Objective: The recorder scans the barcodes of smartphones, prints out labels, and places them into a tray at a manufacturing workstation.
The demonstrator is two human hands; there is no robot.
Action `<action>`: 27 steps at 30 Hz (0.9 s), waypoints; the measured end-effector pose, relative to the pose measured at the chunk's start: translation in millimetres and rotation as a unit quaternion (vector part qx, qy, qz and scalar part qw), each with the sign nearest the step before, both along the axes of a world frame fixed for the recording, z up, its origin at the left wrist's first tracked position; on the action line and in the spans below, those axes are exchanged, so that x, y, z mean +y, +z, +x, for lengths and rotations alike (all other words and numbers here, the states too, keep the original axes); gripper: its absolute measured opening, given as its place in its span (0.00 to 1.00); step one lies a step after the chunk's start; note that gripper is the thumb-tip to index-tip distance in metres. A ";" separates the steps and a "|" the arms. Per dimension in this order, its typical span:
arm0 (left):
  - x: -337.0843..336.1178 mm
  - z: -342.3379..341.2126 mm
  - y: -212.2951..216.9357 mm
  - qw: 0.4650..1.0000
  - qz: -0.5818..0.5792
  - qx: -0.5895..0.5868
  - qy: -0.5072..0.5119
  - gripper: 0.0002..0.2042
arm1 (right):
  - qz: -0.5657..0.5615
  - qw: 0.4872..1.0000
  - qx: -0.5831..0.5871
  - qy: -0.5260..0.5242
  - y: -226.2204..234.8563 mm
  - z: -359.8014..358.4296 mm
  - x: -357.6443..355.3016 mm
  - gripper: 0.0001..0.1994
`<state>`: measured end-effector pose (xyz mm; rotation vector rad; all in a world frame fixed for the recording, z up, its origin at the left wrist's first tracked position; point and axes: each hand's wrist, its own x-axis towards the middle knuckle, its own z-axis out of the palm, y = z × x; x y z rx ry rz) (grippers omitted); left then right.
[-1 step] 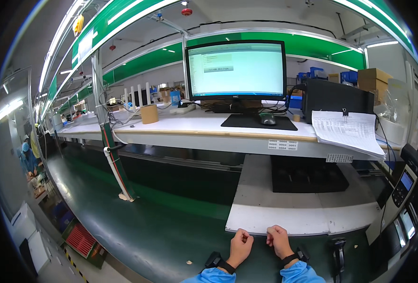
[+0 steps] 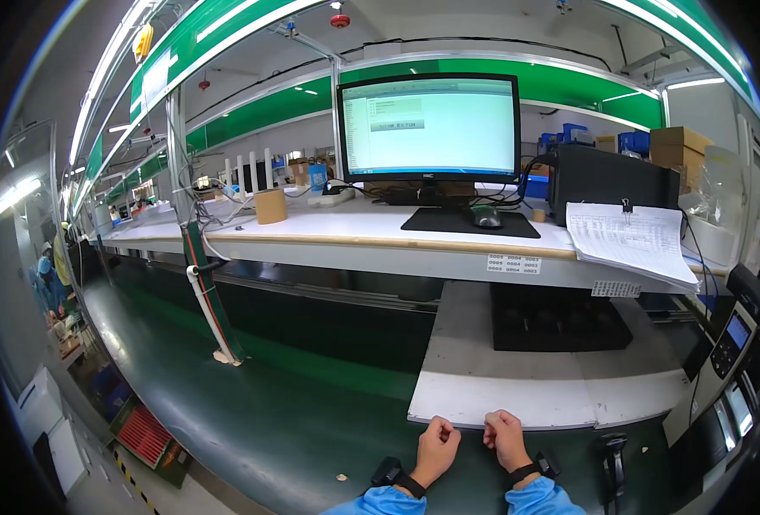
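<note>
My left hand (image 2: pixel 437 451) is curled into a loose fist at the front edge of a white board (image 2: pixel 500 399), with nothing visible in it. A short gap to the right, my right hand (image 2: pixel 506 438) is closed in the same way, its knuckles by the same edge. Blue sleeves and black wrist straps show on both forearms. Right of my right hand, a black handheld scanner (image 2: pixel 612 455) stands on the dark green bench (image 2: pixel 311 429). A black tray (image 2: pixel 560 318) sits farther back on the board, under the shelf.
Above the bench, a white shelf (image 2: pixel 337 225) holds a monitor (image 2: pixel 431 129), a mouse (image 2: pixel 485 216), a tape roll (image 2: pixel 270 206) and clipped papers (image 2: pixel 629 240). A post (image 2: pixel 208 296) rises from the bench at left. A device with a small screen (image 2: pixel 727 343) stands at right.
My hands stay where they were. At the far left, the distant person in blue has shifted posture slightly.
</note>
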<state>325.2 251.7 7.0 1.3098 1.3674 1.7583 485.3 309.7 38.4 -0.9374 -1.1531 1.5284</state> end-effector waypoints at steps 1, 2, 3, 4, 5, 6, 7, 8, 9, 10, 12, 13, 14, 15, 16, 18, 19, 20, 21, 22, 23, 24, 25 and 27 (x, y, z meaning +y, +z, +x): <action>1.4 -0.4 3.0 0.999 -0.008 0.050 0.000 0.06 | 0.005 1.000 -0.003 -0.001 0.5 -1.7 -0.4 0.09; -0.1 1.9 5.8 0.999 -0.003 0.047 -0.001 0.06 | 0.009 1.000 0.016 -0.025 -1.9 -2.3 -2.1 0.09; -3.8 5.4 7.6 0.999 -0.002 0.054 -0.005 0.07 | 0.013 0.998 0.036 -0.048 -3.3 -1.5 -3.5 0.09; -4.0 3.3 6.9 0.998 -0.003 0.065 -0.005 0.07 | 0.018 0.998 0.018 -0.050 -1.9 -2.9 -6.2 0.09; -0.4 1.0 2.9 0.998 0.000 0.065 -0.003 0.07 | 0.021 0.998 0.019 -0.048 -0.9 -4.2 -7.1 0.09; 3.8 -0.7 -3.4 1.000 -0.007 0.022 -0.015 0.07 | 0.024 0.999 0.002 -0.046 -0.2 -6.1 -7.2 0.09; 4.3 -1.2 -8.7 0.999 -0.017 -0.022 -0.026 0.07 | 0.024 0.999 -0.015 -0.043 -1.1 -6.6 -9.3 0.09; 5.4 -4.0 -13.4 0.999 -0.009 -0.032 -0.032 0.07 | 0.027 0.999 -0.021 -0.033 -2.1 -8.4 -10.7 0.08; 6.9 -4.8 -18.0 0.999 -0.012 -0.034 -0.027 0.07 | 0.024 0.999 -0.022 -0.029 -4.8 -9.9 -10.2 0.08; 6.1 -3.2 -12.6 0.997 -0.024 -0.057 -0.052 0.07 | 0.052 0.998 -0.042 -0.020 -8.9 -10.2 -7.5 0.08; 3.4 -3.2 -13.1 0.993 -0.039 -0.074 -0.084 0.08 | 0.079 0.995 -0.057 0.004 -17.1 -12.0 -9.4 0.07; 2.1 -3.5 -11.0 0.991 -0.042 -0.088 -0.093 0.06 | 0.089 0.994 -0.068 0.015 -15.4 -14.5 -13.0 0.06; 1.4 -4.2 -9.1 0.992 -0.038 -0.083 -0.091 0.06 | 0.111 0.990 -0.086 0.023 -16.9 -17.1 -14.0 0.06; 0.6 -3.5 -7.4 0.993 -0.034 -0.076 -0.088 0.06 | 0.133 0.985 -0.104 0.033 -19.9 -17.6 -14.6 0.05; 1.8 -1.9 -4.2 0.990 -0.028 -0.087 -0.106 0.06 | 0.160 0.978 -0.128 0.031 -23.2 -16.2 -13.7 0.05; 4.9 2.6 -8.1 0.989 -0.007 -0.085 -0.120 0.07 | 0.187 0.971 -0.142 0.041 -27.7 -13.0 -13.2 0.04; 8.3 3.3 -11.5 0.990 0.007 -0.072 -0.123 0.07 | 0.187 0.972 -0.134 0.047 -27.3 -11.7 -14.6 0.03; 6.4 3.2 -6.1 0.987 -0.011 -0.078 -0.142 0.07 | 0.168 0.977 -0.122 0.057 -20.6 -10.4 -19.4 0.03; 4.4 0.7 -2.2 0.983 -0.029 -0.086 -0.162 0.08 | 0.150 0.980 -0.110 0.066 -16.0 -11.9 -21.6 0.02; 3.4 0.2 -5.8 0.982 -0.045 -0.078 -0.167 0.08 | 0.149 0.980 -0.114 0.069 -18.6 -11.8 -23.0 0.02; 4.5 -1.6 -8.8 0.983 -0.048 -0.081 -0.158 0.08 | 0.146 0.979 -0.115 0.078 -19.3 -13.0 -22.2 0.02; 7.9 -4.9 -11.2 0.981 -0.033 -0.084 -0.174 0.08 | 0.149 0.979 -0.113 0.085 -18.4 -14.3 -19.8 0.02; 7.0 -9.1 -9.4 0.977 -0.021 -0.086 -0.192 0.08 | 0.150 0.978 -0.111 0.088 -15.9 -16.5 -20.9 0.03; 3.2 -10.7 -6.2 0.975 -0.040 -0.090 -0.199 0.07 | 0.131 0.980 -0.115 0.095 -9.5 -17.3 -24.3 0.03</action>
